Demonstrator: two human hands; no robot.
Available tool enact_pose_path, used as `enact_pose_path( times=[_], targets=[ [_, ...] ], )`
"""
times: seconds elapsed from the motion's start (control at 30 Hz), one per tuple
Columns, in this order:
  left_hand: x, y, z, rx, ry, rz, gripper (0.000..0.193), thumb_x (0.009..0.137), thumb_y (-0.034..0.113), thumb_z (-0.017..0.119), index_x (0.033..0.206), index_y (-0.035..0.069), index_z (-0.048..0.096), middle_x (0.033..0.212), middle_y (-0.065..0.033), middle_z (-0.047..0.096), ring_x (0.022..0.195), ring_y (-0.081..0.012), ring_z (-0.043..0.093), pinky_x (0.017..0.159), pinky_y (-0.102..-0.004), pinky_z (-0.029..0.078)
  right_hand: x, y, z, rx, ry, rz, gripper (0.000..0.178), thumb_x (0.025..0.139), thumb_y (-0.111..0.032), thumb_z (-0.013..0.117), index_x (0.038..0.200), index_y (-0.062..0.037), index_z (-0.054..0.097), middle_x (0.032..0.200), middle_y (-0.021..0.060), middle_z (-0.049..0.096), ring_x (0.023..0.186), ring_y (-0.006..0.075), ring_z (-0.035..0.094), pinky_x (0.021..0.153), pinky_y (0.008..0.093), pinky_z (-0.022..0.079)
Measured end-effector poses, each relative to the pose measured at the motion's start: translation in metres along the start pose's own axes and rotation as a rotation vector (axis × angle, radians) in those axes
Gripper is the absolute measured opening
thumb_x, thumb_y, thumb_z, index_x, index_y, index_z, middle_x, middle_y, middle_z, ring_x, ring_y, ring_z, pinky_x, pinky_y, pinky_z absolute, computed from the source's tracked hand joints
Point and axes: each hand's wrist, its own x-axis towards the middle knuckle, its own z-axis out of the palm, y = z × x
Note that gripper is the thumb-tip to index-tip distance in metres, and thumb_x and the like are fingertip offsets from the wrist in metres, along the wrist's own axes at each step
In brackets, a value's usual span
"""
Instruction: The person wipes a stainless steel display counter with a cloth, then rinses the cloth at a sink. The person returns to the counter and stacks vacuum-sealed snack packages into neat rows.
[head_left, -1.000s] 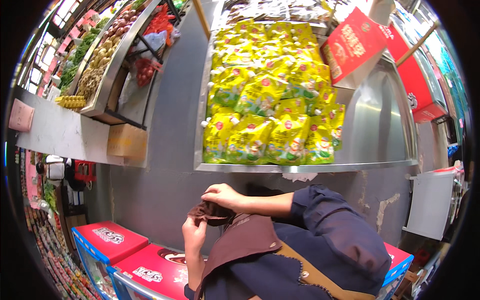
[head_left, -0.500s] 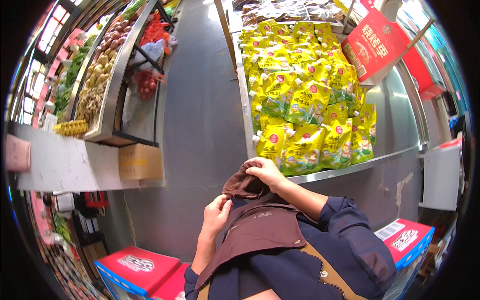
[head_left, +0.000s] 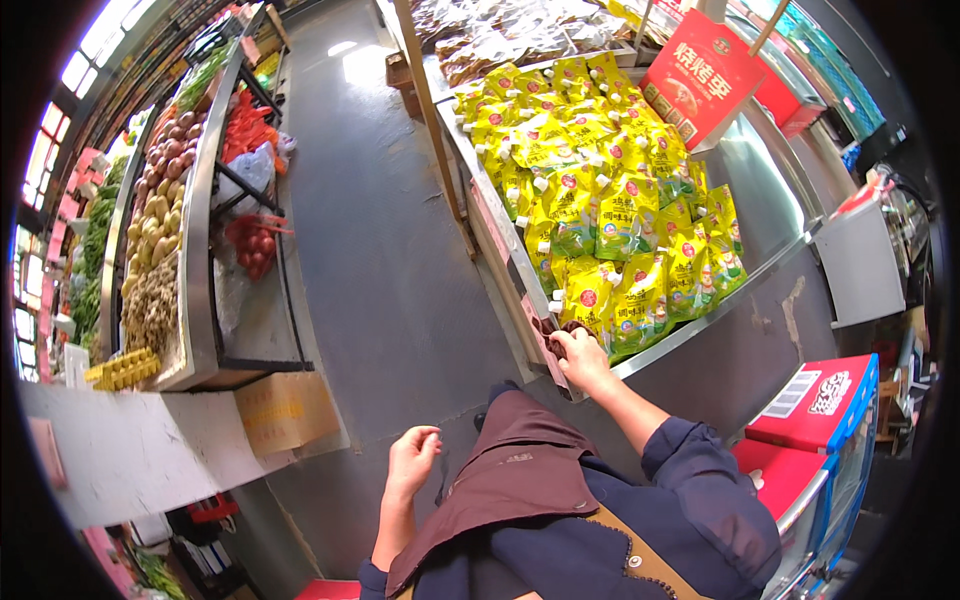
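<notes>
One view, the head camera. Relation that matters: brown cloth (head_left: pixel 573 326) against the near-left corner of the metal table (head_left: pixel 765 212). Cloth is a wad at the table's left rim, just short of where the left and near edges meet. My right grip (head_left: pixel 582 360) is clamped on it, fingers and thumb together over the bunch — they hide much of it, with folds showing ahead and to the left of the fingertips. No clear long axis on the cloth. Rim has one: left edge runs away from me and leftward, near edge goes right and somewhat away. Cloth looks to be against the rim; exact contact under the fingers I can't tell.

Front-left yellow bag (head_left: pixel 588 300) is just beyond the cloth, its spout cap close by. Rest of the yellow bags (head_left: pixel 628 215) stack up behind it; bare metal is on the far right side.

My left grip (head_left: pixel 411 460) is off the cloth: low and left, over the dark floor (head_left: pixel 355 240) beside my apron (head_left: pixel 515 455), well apart from the table. Fingers loosely curled, nothing visible inside — can't tell if tips meet palm. Right is clearly the nearer hand.
</notes>
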Motion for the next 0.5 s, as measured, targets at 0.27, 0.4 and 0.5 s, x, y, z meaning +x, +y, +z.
enact_pose_path(
  times=[0.27,0.4,0.5],
  targets=[
    [0.082,0.041,-0.024,0.205,-0.153,0.079,0.018,0.089,0.011,0.059,0.103,0.0,0.063,0.079,-0.0063,0.066,0.073,-0.0103,0.062,0.068,-0.0249,0.05,0.072,-0.023,0.025,-0.193,-0.012,0.052,0.017,0.072,-0.014,0.063,0.088,-0.0106,0.062,0.088,0.017,0.06,0.077,0.0332,0.063,0.067,0.0419,0.053],
    [0.145,0.073,-0.039,0.234,-0.177,0.059,0.018,0.089,0.011,0.059,0.103,0.0,0.062,0.079,-0.0061,0.066,0.073,-0.0101,0.062,0.068,-0.0248,0.05,0.149,-0.047,0.037,-0.135,-0.129,0.066,0.016,0.079,-0.012,0.056,0.093,-0.0086,0.06,0.091,0.0181,0.061,0.079,0.0329,0.064,0.069,0.0431,0.053],
    [0.197,0.112,-0.046,0.273,-0.231,0.072,0.017,0.09,0.011,0.058,0.103,0.0,0.062,0.079,-0.0055,0.066,0.072,-0.0094,0.062,0.068,-0.0244,0.05,0.214,-0.066,0.036,-0.019,-0.051,0.028,0.018,0.076,-0.012,0.058,0.094,-0.0143,0.057,0.089,0.0149,0.058,0.081,0.0327,0.062,0.069,0.0416,0.05]
  ],
)
